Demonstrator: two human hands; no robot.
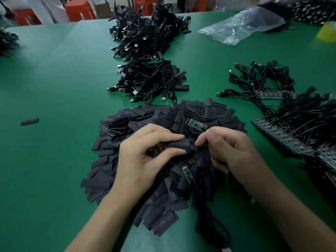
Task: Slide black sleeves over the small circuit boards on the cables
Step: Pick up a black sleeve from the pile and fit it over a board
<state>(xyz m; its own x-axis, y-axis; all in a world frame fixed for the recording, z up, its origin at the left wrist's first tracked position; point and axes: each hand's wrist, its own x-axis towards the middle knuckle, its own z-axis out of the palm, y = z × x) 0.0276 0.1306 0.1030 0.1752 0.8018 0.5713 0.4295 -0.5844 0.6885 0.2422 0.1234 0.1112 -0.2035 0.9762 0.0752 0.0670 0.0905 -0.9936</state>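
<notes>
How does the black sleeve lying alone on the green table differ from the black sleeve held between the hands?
The lone black sleeve lies flattened on the green table, touched by nothing; the held black sleeve looks rounded, gripped by the left hand, with the right hand pinching its end. The lone one sits apart from the sleeve pile; the held one is above it. Both are short and black.

Faint print on the black sleeves is unreadable.

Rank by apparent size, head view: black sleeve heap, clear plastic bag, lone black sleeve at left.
1. heap of flat black sleeves
2. crumpled clear plastic bag (farther off, real size unsure)
3. lone black sleeve
</notes>
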